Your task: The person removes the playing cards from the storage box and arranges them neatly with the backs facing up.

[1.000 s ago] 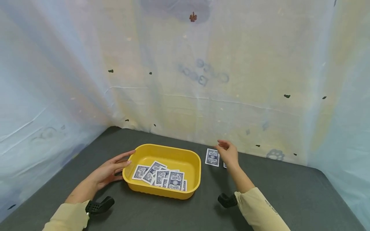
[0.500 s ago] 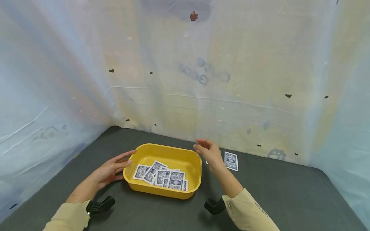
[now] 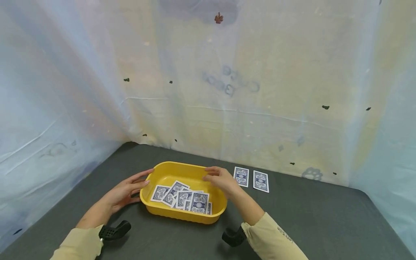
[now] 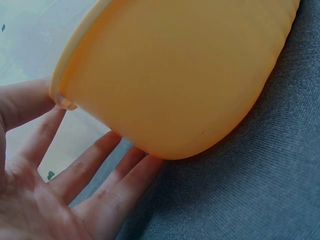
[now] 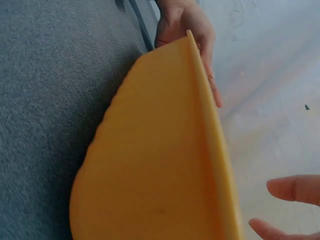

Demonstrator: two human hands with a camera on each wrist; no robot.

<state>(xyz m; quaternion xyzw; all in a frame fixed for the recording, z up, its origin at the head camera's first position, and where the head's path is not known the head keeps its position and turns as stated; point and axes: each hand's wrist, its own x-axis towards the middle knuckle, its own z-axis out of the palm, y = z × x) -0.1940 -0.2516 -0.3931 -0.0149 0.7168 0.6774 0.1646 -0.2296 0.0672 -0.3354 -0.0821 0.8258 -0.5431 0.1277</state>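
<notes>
A yellow plastic basin (image 3: 180,215) holds several playing cards (image 3: 199,203), patterned blue backs up, scattered and overlapping. My left hand (image 3: 122,193) holds its left end: in the left wrist view the thumb (image 4: 25,105) reaches the rim and the other fingers spread against the outer wall. Above the basin's far right rim, my right hand (image 3: 224,180) reaches in over the inside. Its thumb and fingertips stand apart in the right wrist view, with nothing showing between them. Two more face-down cards, a left one (image 3: 241,177) and a right one (image 3: 261,181), lie side by side on the table beyond the basin.
A dark grey cloth-covered table (image 3: 312,220) extends around the basin. Pale patterned curtains (image 3: 276,72) rise along its back and both sides. Black wrist devices (image 3: 115,230) sit at the cuffs of both cream sleeves (image 3: 273,238).
My right hand has moved left from the loose cards to over the basin's right end, uncovering both cards. The left hand stays at the basin's left end.
</notes>
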